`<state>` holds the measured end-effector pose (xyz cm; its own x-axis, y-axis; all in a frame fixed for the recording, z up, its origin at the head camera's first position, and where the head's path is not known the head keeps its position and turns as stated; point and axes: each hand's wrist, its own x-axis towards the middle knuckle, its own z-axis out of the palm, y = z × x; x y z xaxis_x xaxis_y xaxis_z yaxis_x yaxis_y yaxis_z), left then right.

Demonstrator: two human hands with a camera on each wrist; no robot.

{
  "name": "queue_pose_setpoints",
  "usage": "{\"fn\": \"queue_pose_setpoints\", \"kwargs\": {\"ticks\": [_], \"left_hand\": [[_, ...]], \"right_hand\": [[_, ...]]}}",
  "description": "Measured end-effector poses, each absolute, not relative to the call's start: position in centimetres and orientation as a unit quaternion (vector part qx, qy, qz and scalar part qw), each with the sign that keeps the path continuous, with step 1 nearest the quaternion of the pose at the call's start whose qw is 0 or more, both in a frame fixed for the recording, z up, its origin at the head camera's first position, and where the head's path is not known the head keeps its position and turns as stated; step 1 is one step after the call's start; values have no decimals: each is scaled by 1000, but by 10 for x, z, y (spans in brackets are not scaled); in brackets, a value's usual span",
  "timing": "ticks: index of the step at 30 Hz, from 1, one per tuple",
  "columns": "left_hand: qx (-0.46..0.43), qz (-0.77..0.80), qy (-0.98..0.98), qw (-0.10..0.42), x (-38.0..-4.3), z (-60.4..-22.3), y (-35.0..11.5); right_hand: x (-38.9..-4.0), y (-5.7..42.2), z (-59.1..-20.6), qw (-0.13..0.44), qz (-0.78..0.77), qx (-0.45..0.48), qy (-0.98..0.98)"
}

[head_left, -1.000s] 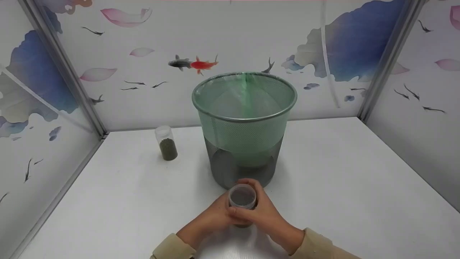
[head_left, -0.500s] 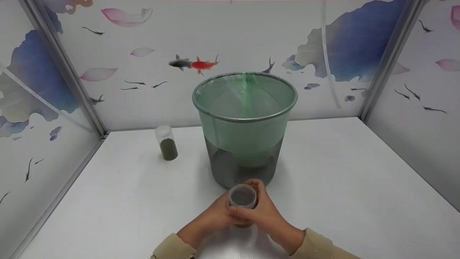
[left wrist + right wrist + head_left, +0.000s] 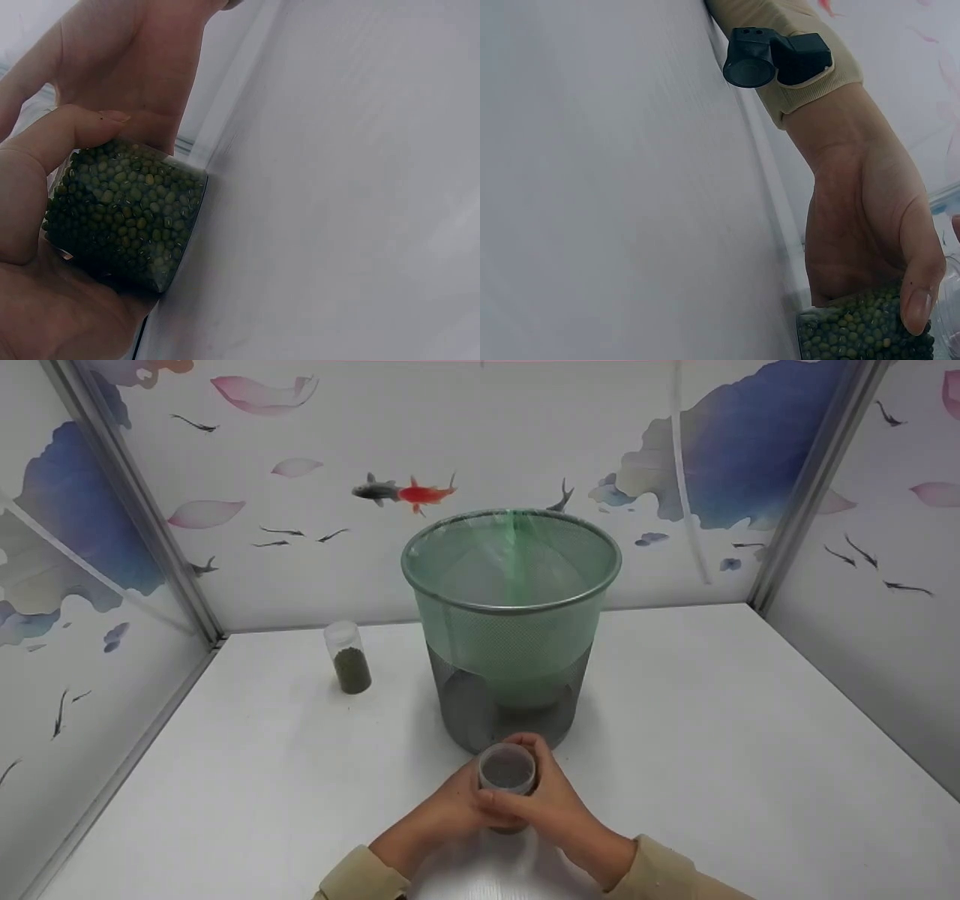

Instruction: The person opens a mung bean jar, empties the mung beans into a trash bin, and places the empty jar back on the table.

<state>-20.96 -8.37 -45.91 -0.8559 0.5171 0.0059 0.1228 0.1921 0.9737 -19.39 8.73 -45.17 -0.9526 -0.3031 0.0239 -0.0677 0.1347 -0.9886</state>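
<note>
Both hands hold a clear jar point(image 3: 507, 769) upright at the front of the table, close before the mesh bin. My left hand point(image 3: 454, 805) grips it from the left, low down. From the right, my right hand point(image 3: 553, 804) wraps it, thumb across the near side and fingers around the far side. Green mung beans point(image 3: 127, 210) show through its wall in the left wrist view. In the right wrist view the left thumb lies over the bean-filled jar point(image 3: 855, 330). Whether a lid covers the jar's top cannot be made out.
A grey wire-mesh bin point(image 3: 517, 660) with a green liner point(image 3: 517, 562) stands behind the hands. To its left, a second clear jar point(image 3: 349, 660), partly filled with green beans, stands on the white table point(image 3: 735, 750). Printed panels point(image 3: 480, 427) enclose the back and sides.
The right fingers behind the jar have shifted very slightly. The jar, both wrists and everything else keep their places.
</note>
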Motion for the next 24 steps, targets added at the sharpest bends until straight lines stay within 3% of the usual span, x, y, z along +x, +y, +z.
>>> {"fn": "queue_pose_setpoints", "kwargs": {"ticks": [24], "left_hand": [[213, 595, 758, 159, -208, -458, -83]], "right_hand": [[-195, 89, -451, 105, -650, -153, 737]]}}
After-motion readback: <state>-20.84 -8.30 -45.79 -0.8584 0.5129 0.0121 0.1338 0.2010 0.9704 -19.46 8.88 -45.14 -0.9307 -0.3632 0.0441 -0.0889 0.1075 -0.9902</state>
